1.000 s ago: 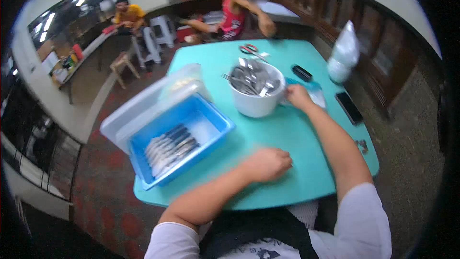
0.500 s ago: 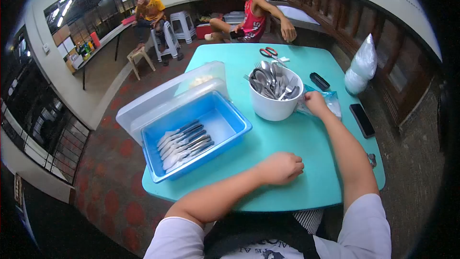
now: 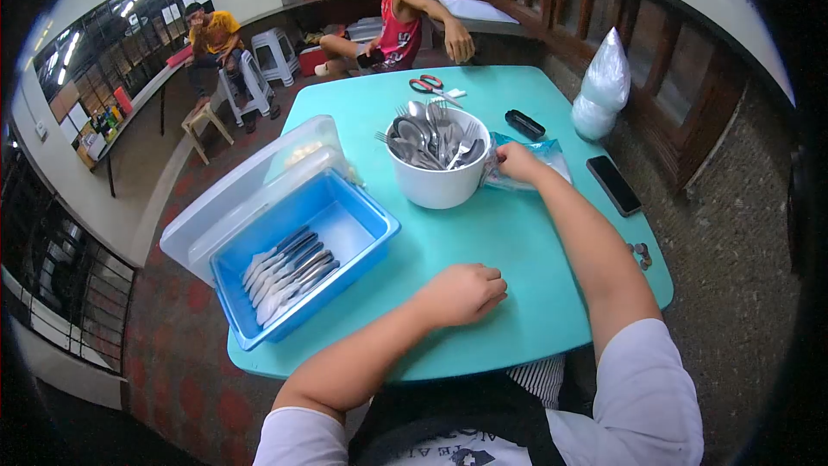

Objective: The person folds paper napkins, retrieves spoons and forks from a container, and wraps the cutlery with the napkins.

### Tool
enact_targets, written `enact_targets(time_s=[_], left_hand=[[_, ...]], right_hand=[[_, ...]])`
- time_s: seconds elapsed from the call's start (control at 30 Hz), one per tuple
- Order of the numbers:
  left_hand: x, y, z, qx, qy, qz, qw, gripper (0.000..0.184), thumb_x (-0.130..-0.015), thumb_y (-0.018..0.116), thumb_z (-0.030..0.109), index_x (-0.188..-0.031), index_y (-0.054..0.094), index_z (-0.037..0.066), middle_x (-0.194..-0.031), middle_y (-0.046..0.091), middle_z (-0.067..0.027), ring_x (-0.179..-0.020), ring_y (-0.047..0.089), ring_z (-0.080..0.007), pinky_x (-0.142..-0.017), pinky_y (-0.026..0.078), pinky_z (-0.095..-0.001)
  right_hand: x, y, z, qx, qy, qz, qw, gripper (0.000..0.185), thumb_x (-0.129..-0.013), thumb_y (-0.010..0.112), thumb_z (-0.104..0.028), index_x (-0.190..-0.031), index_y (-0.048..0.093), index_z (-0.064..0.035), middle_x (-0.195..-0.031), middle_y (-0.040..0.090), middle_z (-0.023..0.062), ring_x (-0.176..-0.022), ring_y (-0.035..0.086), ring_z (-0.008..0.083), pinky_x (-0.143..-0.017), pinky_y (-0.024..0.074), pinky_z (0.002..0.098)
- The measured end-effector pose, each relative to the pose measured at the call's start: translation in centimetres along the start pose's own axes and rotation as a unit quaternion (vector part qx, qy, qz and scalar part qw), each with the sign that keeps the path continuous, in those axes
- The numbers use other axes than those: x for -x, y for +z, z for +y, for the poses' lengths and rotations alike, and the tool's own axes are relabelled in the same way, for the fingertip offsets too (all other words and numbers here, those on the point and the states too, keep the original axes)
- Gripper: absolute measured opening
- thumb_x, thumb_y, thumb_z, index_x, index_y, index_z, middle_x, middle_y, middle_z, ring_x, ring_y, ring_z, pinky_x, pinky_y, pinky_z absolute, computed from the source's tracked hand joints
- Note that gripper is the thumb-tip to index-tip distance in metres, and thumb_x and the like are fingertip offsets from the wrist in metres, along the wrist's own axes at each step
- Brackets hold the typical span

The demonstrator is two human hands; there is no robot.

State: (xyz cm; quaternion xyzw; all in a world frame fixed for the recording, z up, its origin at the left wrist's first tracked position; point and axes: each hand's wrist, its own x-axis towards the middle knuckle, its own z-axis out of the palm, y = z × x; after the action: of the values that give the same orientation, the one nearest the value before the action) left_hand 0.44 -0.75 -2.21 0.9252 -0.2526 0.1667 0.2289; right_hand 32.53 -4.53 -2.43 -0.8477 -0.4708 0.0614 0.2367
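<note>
My right hand (image 3: 517,161) is closed with its fingertips at the edge of a clear and teal plastic bag (image 3: 552,155), beside a white tub (image 3: 438,188). Spoons and forks (image 3: 431,134) stand in the tub, handles mostly down. My left hand (image 3: 466,293) rests on the table in a loose fist, its palm hidden, and nothing shows in it. To its left, a blue plastic bin (image 3: 371,237) holds a row of cutlery sets (image 3: 289,272) with white wrapping round one end. A translucent lid (image 3: 250,181) leans upright along the bin's far side.
On the turquoise table (image 3: 535,285) lie red-handled scissors (image 3: 429,84), a black case (image 3: 524,124), a phone (image 3: 613,185) and coins (image 3: 640,255). A plastic-wrapped cone (image 3: 604,86) stands at the right edge. Two people sit beyond the table, one with an arm near its far edge.
The view has turned to the right, so everything sits further left in it. My right hand stays at the bag beside the tub. My left hand remains curled on the table.
</note>
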Motion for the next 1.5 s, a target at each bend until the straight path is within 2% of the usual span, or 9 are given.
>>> enact_targets(time_s=[0.43,0.63,0.7,0.9,1.0,1.1,1.3,1.4,1.5], left_hand=[[-0.2,-0.4,0.2,-0.001,-0.007,-0.009,1.0,0.016,-0.085,0.061,0.016,-0.078,0.056,0.003,-0.075,0.056,-0.0123,-0.07,0.06,-0.032,-0.064,0.049,-0.0441],[0.1,-0.5,-0.2,-0.013,-0.011,-0.014,1.0,0.016,-0.085,0.061,0.017,-0.079,0.056,0.003,-0.076,0.056,-0.0124,-0.071,0.06,-0.0327,-0.065,0.05,-0.0443],[0.1,-0.4,0.0,-0.013,-0.02,-0.036,0.999,0.016,-0.085,0.061,0.017,-0.08,0.057,0.003,-0.078,0.057,-0.0127,-0.073,0.06,-0.0331,-0.066,0.05,-0.0445],[0.1,-0.3,-0.1,0.018,-0.04,-0.023,0.999,0.013,-0.085,0.06,0.014,-0.087,0.058,0.002,-0.086,0.058,-0.0135,-0.08,0.06,-0.0336,-0.07,0.049,-0.0458],[-0.1,-0.6,-0.2,-0.001,-0.065,-0.026,0.998,0.02,-0.083,0.064,0.017,-0.097,0.061,0.003,-0.094,0.06,-0.0162,-0.083,0.061,-0.0359,-0.072,0.05,-0.0443],[-0.5,-2.5,1.2,0.053,-0.046,0.211,0.975,0.052,-0.075,0.075,0.029,-0.118,0.056,0.006,-0.113,0.056,-0.0181,-0.101,0.059,-0.0346,-0.082,0.049,-0.042],[-1.3,-3.6,4.3,0.28,-0.046,0.429,0.858,0.106,-0.059,0.086,0.052,-0.137,0.035,0.002,-0.141,0.036,-0.0154,-0.131,0.037,-0.0291,-0.103,0.035,-0.0423],[-0.6,-4.5,5.1,0.396,-0.175,0.289,0.854,0.098,-0.063,0.086,0.04,-0.137,0.034,0.001,-0.135,0.043,-0.0171,-0.119,0.05,-0.0301,-0.098,0.04,-0.0426],[-0.5,-4.6,3.6,0.51,-0.265,0.216,0.79,0.061,-0.079,0.075,0.019,-0.129,0.047,-0.001,-0.111,0.062,-0.01,-0.1,0.06,-0.0175,-0.088,0.047,-0.0322]], right_hand=[[0.3,-1.2,-1.1,0.024,-0.005,-0.034,0.999,0.013,-0.073,0.06,-0.007,-0.082,0.066,0.0006,-0.077,0.066,0.018,-0.067,0.06,0.0254,-0.064,0.0475,0.0389],[-2.4,-4.2,5.5,0.089,0.062,0.212,0.971,0.017,-0.087,0.055,-0.017,-0.092,0.066,-0.0046,-0.086,0.067,0.0176,-0.081,0.065,0.0302,-0.072,0.049,0.0417],[-2.9,-8.6,8.3,0.017,0.136,0.204,0.969,0.022,-0.089,0.054,-0.019,-0.104,0.064,-0.0062,-0.104,0.066,0.0209,-0.096,0.063,0.0378,-0.083,0.0493,0.0462],[2.8,-18.8,-0.3,0.097,0.011,0.507,0.857,0.018,-0.096,0.046,-0.021,-0.108,0.056,-0.0114,-0.104,0.064,0.0206,-0.098,0.061,0.0421,-0.081,0.047,0.0489],[6.7,-20.2,-6.8,0.099,-0.017,0.437,0.894,0.018,-0.096,0.046,-0.02,-0.107,0.056,-0.0097,-0.1,0.065,0.0204,-0.094,0.062,0.0407,-0.079,0.0473,0.0467],[10.1,-18.0,-10.4,0.012,-0.09,0.296,0.951,0.018,-0.094,0.047,-0.018,-0.107,0.055,-0.0078,-0.093,0.064,0.0208,-0.088,0.063,0.0387,-0.077,0.0474,0.0447],[18.5,-12.8,-19.6,0.017,-0.138,0.071,0.988,0.015,-0.092,0.049,-0.018,-0.1,0.052,-0.0058,-0.081,0.064,0.0229,-0.079,0.062,0.0432,-0.069,0.046,0.052],[19.4,-11.0,-20.9,0.053,-0.136,0.067,0.987,0.013,-0.092,0.05,-0.018,-0.098,0.051,-0.0063,-0.076,0.064,0.0215,-0.073,0.063,0.0426,-0.064,0.0467,0.0521],[18.7,-9.9,-20.3,0.056,-0.143,0.095,0.984,0.019,-0.092,0.052,-0.023,-0.098,0.05,-0.0054,-0.075,0.064,0.0223,-0.071,0.063,0.0426,-0.062,0.0471,0.0518]])
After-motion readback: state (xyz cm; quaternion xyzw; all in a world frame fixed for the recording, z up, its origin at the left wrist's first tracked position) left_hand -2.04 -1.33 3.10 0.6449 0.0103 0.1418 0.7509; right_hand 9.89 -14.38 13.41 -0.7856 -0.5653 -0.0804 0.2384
